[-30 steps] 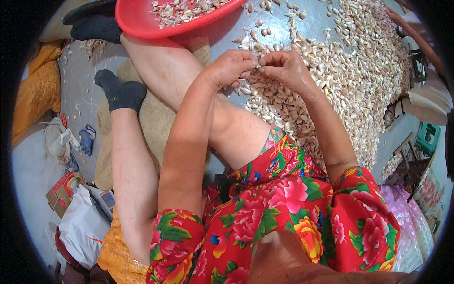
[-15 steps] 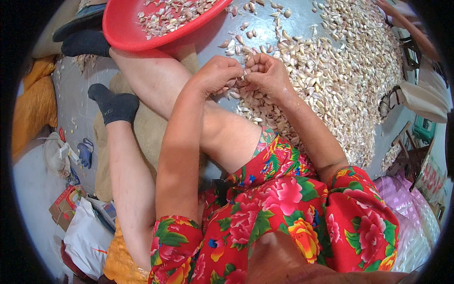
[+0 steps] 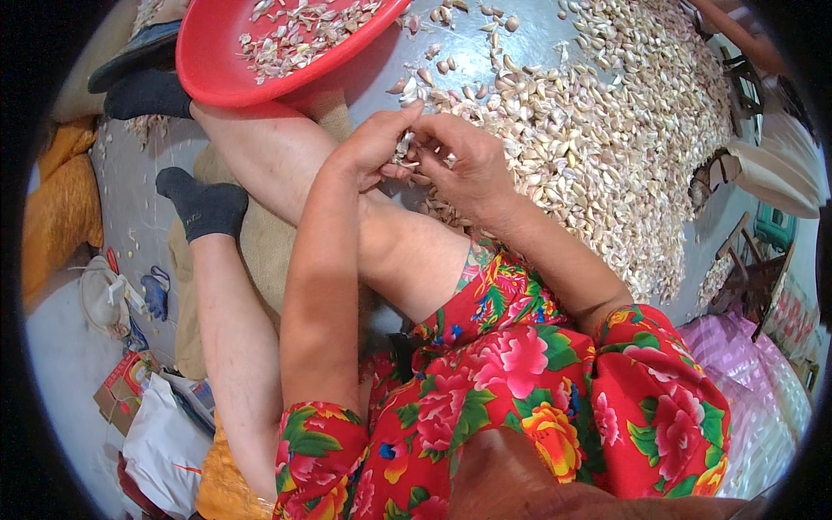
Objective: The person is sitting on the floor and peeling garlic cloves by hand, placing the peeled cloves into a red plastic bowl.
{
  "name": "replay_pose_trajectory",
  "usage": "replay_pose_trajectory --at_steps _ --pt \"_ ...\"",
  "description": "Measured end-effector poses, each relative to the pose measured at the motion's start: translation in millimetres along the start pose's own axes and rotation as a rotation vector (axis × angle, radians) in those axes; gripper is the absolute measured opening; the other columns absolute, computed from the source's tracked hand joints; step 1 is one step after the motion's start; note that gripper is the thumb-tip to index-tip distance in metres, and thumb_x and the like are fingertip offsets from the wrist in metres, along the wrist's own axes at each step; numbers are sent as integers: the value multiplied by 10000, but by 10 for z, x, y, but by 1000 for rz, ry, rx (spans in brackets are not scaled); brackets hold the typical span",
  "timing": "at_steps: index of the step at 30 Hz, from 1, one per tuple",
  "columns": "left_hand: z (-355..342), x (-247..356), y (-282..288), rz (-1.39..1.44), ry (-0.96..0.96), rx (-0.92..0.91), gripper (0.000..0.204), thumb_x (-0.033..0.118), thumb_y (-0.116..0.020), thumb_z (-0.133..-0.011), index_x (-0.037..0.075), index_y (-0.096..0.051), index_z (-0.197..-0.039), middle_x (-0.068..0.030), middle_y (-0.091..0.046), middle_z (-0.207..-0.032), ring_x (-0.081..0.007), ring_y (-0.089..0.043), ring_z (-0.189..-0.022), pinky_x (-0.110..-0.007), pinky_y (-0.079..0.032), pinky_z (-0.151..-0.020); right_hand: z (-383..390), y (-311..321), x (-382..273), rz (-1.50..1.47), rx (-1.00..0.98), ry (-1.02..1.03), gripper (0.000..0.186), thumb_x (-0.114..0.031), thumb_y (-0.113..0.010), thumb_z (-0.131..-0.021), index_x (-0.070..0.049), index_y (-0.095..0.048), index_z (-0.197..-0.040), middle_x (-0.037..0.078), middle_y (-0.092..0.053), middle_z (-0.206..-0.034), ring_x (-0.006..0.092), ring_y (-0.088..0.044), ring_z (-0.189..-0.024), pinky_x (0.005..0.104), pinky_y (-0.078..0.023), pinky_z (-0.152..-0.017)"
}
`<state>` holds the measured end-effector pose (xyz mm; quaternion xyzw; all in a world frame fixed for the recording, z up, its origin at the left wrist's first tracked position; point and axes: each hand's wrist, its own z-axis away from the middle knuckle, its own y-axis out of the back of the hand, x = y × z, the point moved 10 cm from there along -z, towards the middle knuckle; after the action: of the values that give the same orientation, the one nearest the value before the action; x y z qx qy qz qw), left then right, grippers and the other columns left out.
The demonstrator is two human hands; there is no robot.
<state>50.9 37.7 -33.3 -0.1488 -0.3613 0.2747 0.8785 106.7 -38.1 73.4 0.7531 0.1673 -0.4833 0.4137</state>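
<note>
My left hand [image 3: 371, 152] is closed around several pale garlic cloves [image 3: 404, 147], which show between its thumb and fingers. Right beside it, my right hand [image 3: 475, 169] has curled fingers that meet the left fingertips. A small white bit shows among the right fingers; I cannot make out just what it is. Both hands are above my bent knee, at the near left edge of a wide heap of loose garlic cloves [image 3: 598, 165]. A red plastic basin [image 3: 208, 78] stands beyond my leg, with cloves and skins in it.
Stray cloves lie on the grey floor near the basin. A burlap sack [image 3: 264, 260] is under my legs. Orange sacks [image 3: 69, 199], a white bag [image 3: 165, 438] and blue-handled things [image 3: 156, 293] lie at left. Another person's arm [image 3: 741, 35] shows at far right, above wooden stools and a purple sack [image 3: 737, 355].
Both hands have come nearer to me and slightly left. The right fingers have shifted over the left hand, and cloves inside the left hand now show. The whole view has moved slightly.
</note>
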Motion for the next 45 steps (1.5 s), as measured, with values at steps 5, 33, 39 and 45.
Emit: replay_pose_trajectory --at_steps 5,33,39,45 --pt "32 -25 81 7 0 55 336 375 -547 -1037 75 -646 -923 -2 -568 -724 -70 -511 -557 -189 -376 -414 109 89 -2 -47 68 -56 312 20 -661 -781 -39 -640 -1086 160 -650 -902 315 -671 -803 390 -546 -720" --pt "634 398 95 -251 -689 467 114 100 -581 -996 25 -657 -1038 -39 -654 -784 -87 -595 -619 -220 -464 -542 -292 490 870 554 -312 22 183 -34 -669 -803 -55 -707 -981 109 -658 -992 346 -648 -942 436 -528 -809" --pt "288 174 -76 -492 -488 328 112 98 -585 -983 14 -658 -999 -22 -637 -784 -71 -581 -633 -222 -476 -551 -240 513 892 611 -216 -10 196 -33 -693 -802 -71 -714 -992 100 -685 -896 280 -690 -819 404 -542 -722" --pt "244 131 -240 -420 -520 240 124 59 -638 -934 10 -649 -1047 -13 -636 -786 -68 -573 -643 -230 -480 -567 91 444 1139 -480 -35 -574 124 -34 -753 -872 13 -690 -968 58 -726 -831 111 -675 -679 235 -541 -576"
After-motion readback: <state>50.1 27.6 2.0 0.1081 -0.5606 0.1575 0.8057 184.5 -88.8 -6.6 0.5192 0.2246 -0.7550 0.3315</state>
